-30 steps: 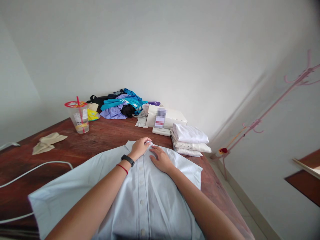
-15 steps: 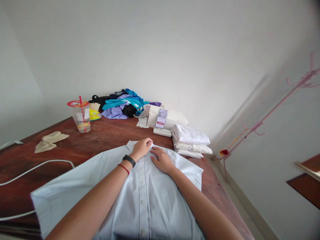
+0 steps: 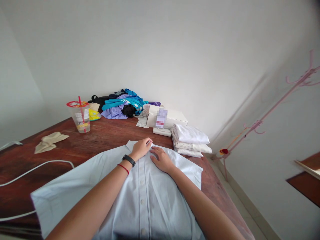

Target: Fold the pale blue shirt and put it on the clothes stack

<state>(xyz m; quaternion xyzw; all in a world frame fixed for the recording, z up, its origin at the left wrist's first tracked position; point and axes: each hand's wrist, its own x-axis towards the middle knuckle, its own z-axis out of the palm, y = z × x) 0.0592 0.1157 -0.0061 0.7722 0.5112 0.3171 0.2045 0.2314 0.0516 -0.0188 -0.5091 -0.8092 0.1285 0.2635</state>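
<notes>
Fingers [image 3: 149, 141] of the left hand [image 3: 140, 148] are curled at the collar [image 3: 130, 144] of the light shirt [image 3: 162, 200], but I cannot tell whether they are clamped on the cloth. The right hand [image 3: 163, 161] lies on the shirt just beside, its fingers slightly apart. The shirt is spread, buttons [image 3: 142, 202] upward, on the wooden table [image 3: 107, 131], near the folded white clothes [image 3: 191, 134] and a white box [image 3: 176, 117]
</notes>
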